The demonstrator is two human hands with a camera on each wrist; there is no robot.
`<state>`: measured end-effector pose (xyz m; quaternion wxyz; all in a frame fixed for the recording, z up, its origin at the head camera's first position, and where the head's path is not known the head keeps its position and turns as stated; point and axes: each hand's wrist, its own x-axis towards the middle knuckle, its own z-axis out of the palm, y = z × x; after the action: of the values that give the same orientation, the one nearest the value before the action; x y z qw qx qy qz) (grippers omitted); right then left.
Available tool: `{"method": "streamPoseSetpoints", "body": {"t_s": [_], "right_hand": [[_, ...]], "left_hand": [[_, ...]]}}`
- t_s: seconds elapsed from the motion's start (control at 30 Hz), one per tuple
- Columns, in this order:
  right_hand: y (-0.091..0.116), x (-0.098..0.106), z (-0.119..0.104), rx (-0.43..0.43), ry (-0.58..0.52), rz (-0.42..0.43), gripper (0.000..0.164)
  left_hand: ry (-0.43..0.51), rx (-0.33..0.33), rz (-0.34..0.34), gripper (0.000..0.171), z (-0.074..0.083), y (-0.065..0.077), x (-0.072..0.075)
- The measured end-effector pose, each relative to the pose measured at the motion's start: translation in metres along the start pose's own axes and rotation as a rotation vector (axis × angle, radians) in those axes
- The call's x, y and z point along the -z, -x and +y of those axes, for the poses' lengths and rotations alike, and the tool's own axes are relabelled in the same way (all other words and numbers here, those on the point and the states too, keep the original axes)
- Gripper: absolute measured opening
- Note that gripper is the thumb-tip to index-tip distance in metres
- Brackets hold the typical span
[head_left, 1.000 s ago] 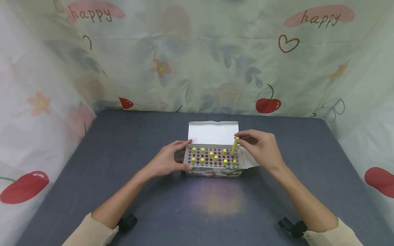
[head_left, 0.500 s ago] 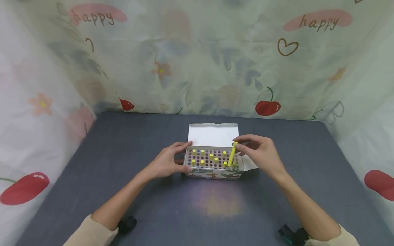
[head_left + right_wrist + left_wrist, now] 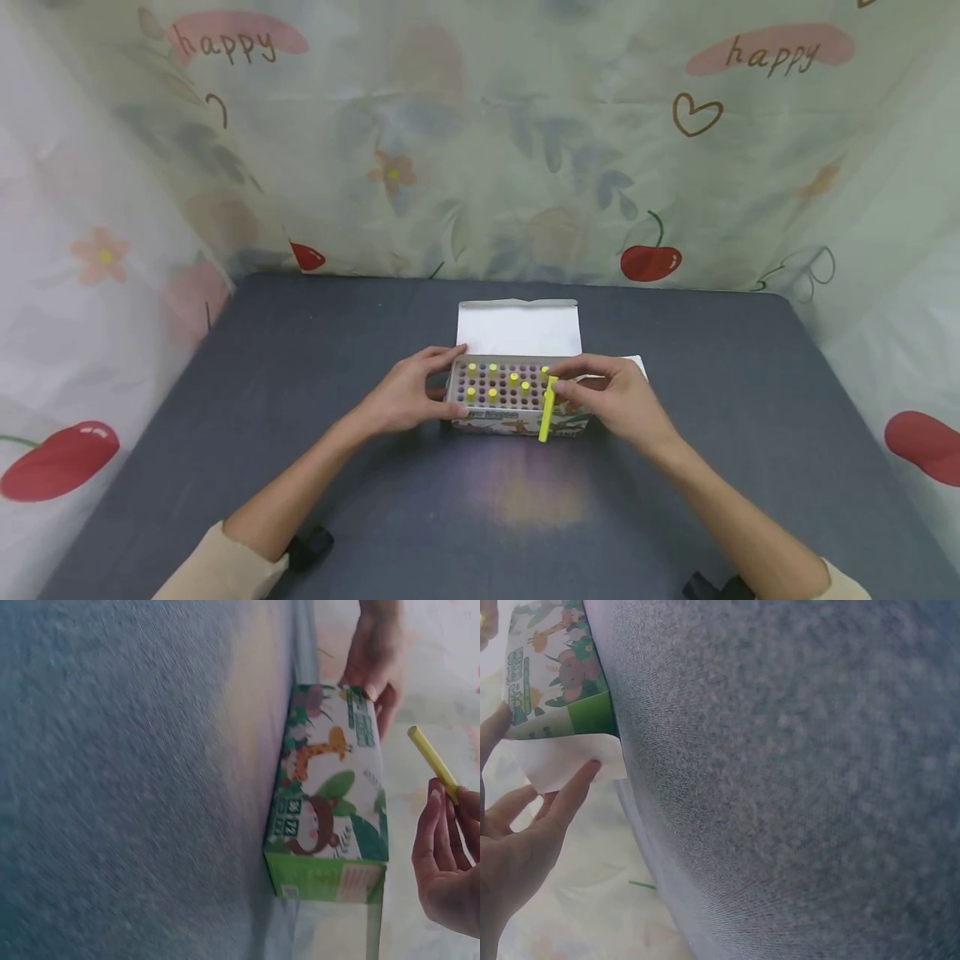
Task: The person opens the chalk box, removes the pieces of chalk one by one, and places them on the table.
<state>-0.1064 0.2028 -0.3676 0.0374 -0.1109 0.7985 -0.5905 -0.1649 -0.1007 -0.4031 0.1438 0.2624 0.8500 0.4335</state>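
Note:
An illustrated cardboard box [image 3: 491, 422] lies on the dark table with its lid raised. Inside is a tray [image 3: 536, 403] of small holes, and several yellow marker ends [image 3: 492, 393] stick up from it. My left hand [image 3: 408, 392] holds the box's left end, thumb at the front corner and fingers toward the back. In the left wrist view a fingertip touches the white side flap [image 3: 562, 761]. Between thumb and fingers, my right hand [image 3: 618, 396] pinches a slim yellow marker [image 3: 547, 414]. It slants down past the box's front edge, its upper end covered by the fingertips.
The white lid [image 3: 517, 327] stands up behind the box. Another flap [image 3: 637, 364] juts out at the right, partly behind the right hand. A printed curtain [image 3: 480, 167] hangs beyond the table's [image 3: 360, 525] far edge and along both sides.
My right hand has moved left and toward the front, carrying the yellow marker from over the tray's right side to past the front edge. My left hand stays on the box.

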Motion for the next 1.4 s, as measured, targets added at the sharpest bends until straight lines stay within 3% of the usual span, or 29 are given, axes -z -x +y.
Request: {"method": "streamPoseSetpoints", "body": {"t_s": [0.5,1.4], "right_hand": [[0.007,-0.034,0.011,-0.106,-0.112,-0.104,0.023],[0.027,-0.066,0.045,-0.221,0.007,-0.162,0.012]], "left_hand": [[0.030,-0.008,-0.008,0.090,0.000,-0.002,0.001],[0.016,0.007,-0.015,0.090,0.000,0.000,-0.001]]}}
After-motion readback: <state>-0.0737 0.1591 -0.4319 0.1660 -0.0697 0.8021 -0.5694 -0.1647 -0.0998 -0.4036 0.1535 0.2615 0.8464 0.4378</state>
